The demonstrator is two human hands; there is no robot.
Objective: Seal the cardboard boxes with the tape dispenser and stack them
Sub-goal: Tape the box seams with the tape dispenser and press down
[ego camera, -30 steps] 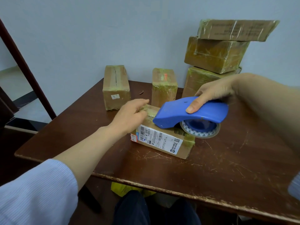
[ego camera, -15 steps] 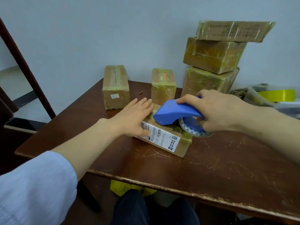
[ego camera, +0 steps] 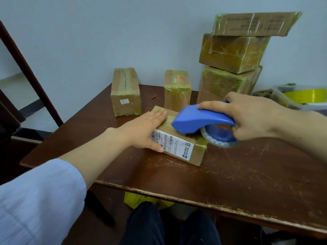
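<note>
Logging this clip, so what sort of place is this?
Probably a makeshift parcel-packing spot: a stack of taped boxes, a scratched wooden table, and a blue tape dispenser in the right hand.

- One head-worn wide-angle view, looking forward and down across the scratched dark-brown wooden worktop (ego camera: 247,174) from its near edge.
- Close in: that near edge crosses the lower frame.

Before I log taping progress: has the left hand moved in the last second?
Yes. The left hand slid right, from the left end of the labelled brown cardboard box onto its top.
</note>
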